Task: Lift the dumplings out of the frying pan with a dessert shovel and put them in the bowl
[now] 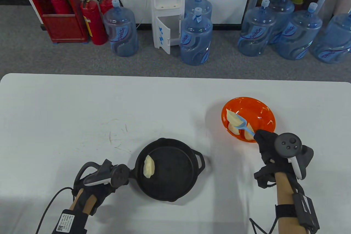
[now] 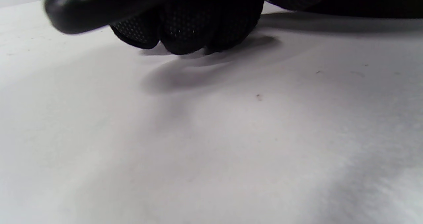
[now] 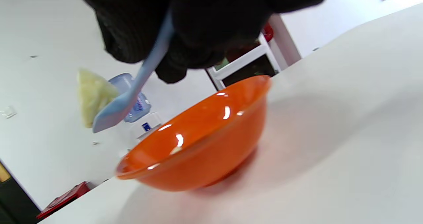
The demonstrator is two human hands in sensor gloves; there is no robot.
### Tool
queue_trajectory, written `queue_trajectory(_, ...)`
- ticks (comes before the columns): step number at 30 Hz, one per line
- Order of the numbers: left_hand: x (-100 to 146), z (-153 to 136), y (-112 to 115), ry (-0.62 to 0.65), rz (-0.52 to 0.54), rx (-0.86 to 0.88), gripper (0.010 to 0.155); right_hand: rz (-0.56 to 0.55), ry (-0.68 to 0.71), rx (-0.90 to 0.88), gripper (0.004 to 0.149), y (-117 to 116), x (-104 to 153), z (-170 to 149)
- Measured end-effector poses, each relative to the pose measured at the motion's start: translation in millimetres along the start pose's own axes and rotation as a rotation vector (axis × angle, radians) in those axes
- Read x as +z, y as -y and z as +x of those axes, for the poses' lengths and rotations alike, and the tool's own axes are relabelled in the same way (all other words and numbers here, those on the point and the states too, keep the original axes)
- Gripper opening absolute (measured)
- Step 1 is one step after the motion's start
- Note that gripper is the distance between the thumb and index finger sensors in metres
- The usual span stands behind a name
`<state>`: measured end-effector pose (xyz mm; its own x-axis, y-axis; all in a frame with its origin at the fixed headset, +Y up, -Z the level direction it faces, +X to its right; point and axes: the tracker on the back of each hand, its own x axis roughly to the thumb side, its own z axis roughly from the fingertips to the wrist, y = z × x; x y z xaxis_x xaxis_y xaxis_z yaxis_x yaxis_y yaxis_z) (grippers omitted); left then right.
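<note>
A black frying pan [image 1: 175,187] sits near the table's front with one pale dumpling [image 1: 149,166] at its left side. My left hand [image 1: 105,180] grips the pan's handle [image 2: 99,2], fingers [image 2: 185,32] curled round it. To the right stands an orange bowl [image 1: 260,107] [image 3: 205,141] holding dumplings [image 1: 233,128]. My right hand [image 1: 267,140] grips a light blue dessert shovel [image 1: 243,125] [image 3: 132,95] over the bowl's left part. A dumpling [image 1: 233,118] [image 3: 92,95] lies on the shovel's blade, above the bowl.
Beyond the white table [image 1: 82,107] stand several blue water bottles [image 1: 196,39], a white water dispenser [image 1: 167,9], red fire extinguishers [image 1: 93,22] and a red cabinet [image 1: 57,9]. Cables [image 1: 46,212] trail from both wrists.
</note>
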<state>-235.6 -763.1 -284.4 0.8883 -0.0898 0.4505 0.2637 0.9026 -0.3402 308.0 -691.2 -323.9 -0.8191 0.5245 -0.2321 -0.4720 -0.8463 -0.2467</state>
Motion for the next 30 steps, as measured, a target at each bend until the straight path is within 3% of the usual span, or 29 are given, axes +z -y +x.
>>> queue_trajectory(5, -0.1, -0.4, 0.1, 0.002, 0.001, 0.003, 0.054, -0.02, -0.071, 0.025, 0.041, -1.1, -5.2, -15.4)
queue_trajectory(14, 0.0, -0.7, 0.3, 0.002, 0.003, 0.006, 0.054, -0.053, -0.147, 0.121, 0.04, -6.5, -16.3, -15.5)
queue_trajectory(30, 0.4, -1.4, 0.7, 0.006, 0.004, 0.014, 0.054, -0.052, -0.061, 0.436, 0.04, -26.9, -26.2, 15.6)
